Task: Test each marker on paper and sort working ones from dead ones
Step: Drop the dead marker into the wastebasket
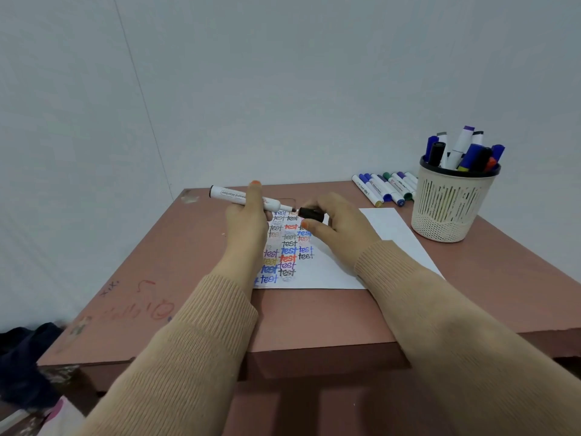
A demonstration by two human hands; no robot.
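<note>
Brown table [314,319], white paper [393,228] covered with "test" in several colours, left hand [248,221] grips uncapped white marker [232,195], label partly reads "Marker", above the paper, right hand [342,225] pinches black cap [311,214] beside its tip.

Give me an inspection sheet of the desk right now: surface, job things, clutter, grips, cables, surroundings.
Surface: brown table, scribbles near its left edge.
Job's things: paper covered with coloured "test" words; uncapped marker; black cap; loose markers lying beside the basket, which is full of markers.
Clutter: nothing seen.
Grips: left hand holds the marker; right hand pinches the cap.
Cables: nothing seen.
Surroundings: pale wall; dark cloth low at left.
</note>
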